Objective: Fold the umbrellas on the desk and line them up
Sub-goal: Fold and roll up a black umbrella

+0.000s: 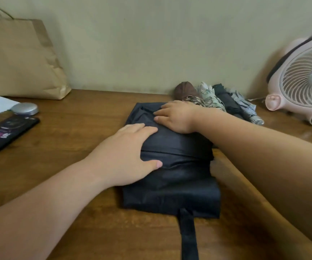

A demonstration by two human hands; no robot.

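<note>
Our left grip (127, 154) and right grip (175, 117), flat-fingered and clasping nothing, press the flattened navy fabric umbrella (179, 184), whose slick folds may spring loose at twelve o'clock if released.

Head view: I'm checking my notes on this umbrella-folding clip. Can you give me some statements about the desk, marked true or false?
1. The left hand and the right hand both press on the dark umbrella. True.
2. Several folded umbrellas lie side by side near the wall. True.
3. The pink fan stands at the left end of the desk. False: it stands at the right end; the paper bag is at the left.
4. The strap is wound round the dark umbrella. False: it lies loose on the desk, pointing toward the camera.
</note>
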